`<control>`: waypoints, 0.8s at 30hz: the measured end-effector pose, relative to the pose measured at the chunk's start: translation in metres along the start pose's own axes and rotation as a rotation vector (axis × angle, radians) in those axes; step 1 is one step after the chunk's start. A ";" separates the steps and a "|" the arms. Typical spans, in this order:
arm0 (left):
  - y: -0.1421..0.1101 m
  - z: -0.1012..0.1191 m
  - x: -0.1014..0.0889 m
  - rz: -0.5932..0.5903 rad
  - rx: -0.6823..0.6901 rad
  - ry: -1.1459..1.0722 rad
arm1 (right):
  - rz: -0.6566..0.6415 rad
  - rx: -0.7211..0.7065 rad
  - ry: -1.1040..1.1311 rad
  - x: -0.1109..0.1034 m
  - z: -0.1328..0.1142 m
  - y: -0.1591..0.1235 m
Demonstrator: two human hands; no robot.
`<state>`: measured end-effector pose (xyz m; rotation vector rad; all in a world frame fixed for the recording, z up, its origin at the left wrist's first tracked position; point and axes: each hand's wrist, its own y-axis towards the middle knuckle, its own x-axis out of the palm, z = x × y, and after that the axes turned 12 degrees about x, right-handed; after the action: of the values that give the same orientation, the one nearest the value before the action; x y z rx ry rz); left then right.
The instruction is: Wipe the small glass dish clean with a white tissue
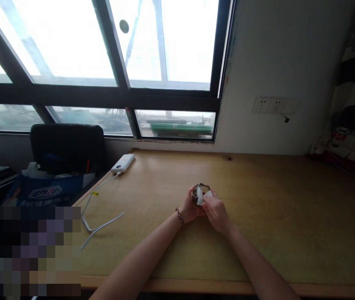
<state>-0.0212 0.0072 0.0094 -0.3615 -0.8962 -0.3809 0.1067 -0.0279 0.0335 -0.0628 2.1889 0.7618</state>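
Observation:
My left hand [189, 208] and my right hand [216, 212] meet over the middle of a wooden desk [274, 208]. Together they hold a small dark ring-shaped object [201, 188], perhaps a watch or bracelet; I cannot tell which. My left fingers curl round it from the left. My right fingers pinch a small white piece [201, 196], paper or cloth, pressed against it. A beaded bracelet [179, 216] sits on my left wrist.
A white power bank [122, 163] lies at the desk's back left, its white cable [98, 216] trailing toward the front edge. Left of the desk stand a black chair [68, 146] and a blue bag [46, 191]. Wall sockets [274, 105] sit above the desk; windows run behind.

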 end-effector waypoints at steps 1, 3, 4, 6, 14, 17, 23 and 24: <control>0.000 0.000 -0.001 -0.004 -0.014 0.001 | 0.016 0.002 -0.057 -0.001 -0.001 0.001; 0.002 0.000 -0.003 -0.021 -0.048 0.000 | 0.075 0.032 -0.169 0.001 -0.003 0.002; 0.002 -0.001 -0.004 -0.032 -0.063 -0.002 | 0.109 0.052 -0.210 0.002 -0.004 0.002; 0.003 -0.003 -0.004 -0.049 -0.066 0.001 | 0.151 0.080 -0.228 0.006 -0.006 0.002; 0.001 -0.014 0.006 -0.022 0.368 0.240 | -0.024 0.359 0.525 0.005 0.009 0.003; -0.001 -0.015 0.010 0.018 0.588 0.470 | -0.073 0.518 0.990 0.001 0.017 0.007; -0.005 -0.014 0.015 0.076 0.862 0.875 | -0.075 0.720 1.475 0.001 0.032 0.012; -0.006 -0.013 0.015 0.071 0.885 0.914 | -0.059 0.735 1.523 0.001 0.035 0.013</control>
<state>-0.0065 -0.0061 0.0149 0.5748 -0.0874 -0.0289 0.1260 0.0015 0.0215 -0.4411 3.7043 -0.4283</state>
